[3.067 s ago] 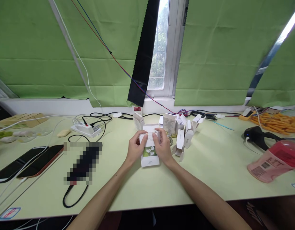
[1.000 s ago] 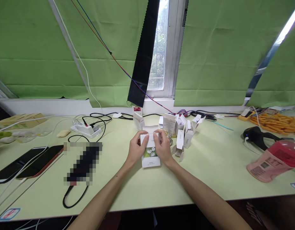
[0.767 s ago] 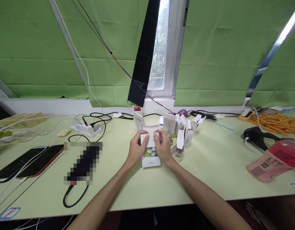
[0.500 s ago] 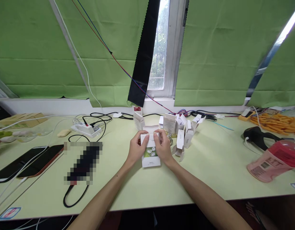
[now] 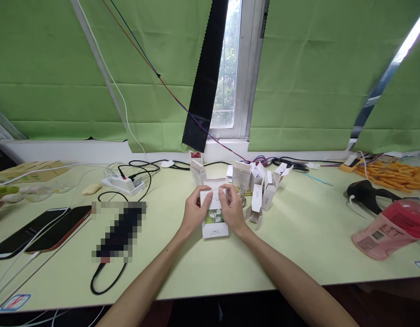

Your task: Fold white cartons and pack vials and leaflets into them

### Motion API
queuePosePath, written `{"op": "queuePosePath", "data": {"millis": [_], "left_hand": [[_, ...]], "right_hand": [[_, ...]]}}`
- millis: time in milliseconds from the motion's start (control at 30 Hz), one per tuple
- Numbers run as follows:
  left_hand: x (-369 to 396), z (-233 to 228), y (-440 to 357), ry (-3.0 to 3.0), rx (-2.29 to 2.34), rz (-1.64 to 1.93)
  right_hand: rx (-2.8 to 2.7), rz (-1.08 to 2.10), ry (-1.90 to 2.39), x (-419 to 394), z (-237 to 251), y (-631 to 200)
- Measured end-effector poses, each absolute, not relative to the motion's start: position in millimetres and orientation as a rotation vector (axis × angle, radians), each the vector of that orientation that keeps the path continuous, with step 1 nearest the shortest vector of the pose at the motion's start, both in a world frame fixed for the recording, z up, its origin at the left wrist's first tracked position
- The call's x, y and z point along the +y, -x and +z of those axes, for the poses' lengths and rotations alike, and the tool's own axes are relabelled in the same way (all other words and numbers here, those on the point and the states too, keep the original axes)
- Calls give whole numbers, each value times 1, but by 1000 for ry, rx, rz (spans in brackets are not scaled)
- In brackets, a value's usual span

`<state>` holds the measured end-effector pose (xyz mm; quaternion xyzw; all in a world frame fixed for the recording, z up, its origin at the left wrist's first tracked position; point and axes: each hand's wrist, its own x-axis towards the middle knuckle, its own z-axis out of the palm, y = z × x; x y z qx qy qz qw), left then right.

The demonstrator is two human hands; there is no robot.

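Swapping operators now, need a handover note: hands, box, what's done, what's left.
Left hand and right hand both grip the small white carton with the flower print, standing on the green table. Fingers press at its top flap, which is not yet tucked shut.
Done: carton is formed and upright.
Left: shut the flap. More open cartons wait just behind and to the right.
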<state>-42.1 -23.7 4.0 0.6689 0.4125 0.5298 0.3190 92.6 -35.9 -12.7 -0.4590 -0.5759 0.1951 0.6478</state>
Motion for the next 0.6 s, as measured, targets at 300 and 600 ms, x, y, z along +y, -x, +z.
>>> {"op": "queuePosePath", "data": {"millis": [300,600], "left_hand": [[-24,4,42,-1757,1092,1384],[-23,3,41,-1756,1086,1389]], "right_hand": [[-1307,466,1038,-36,-13,-93],[-1301,471,1034,-36,-13,-93]]}}
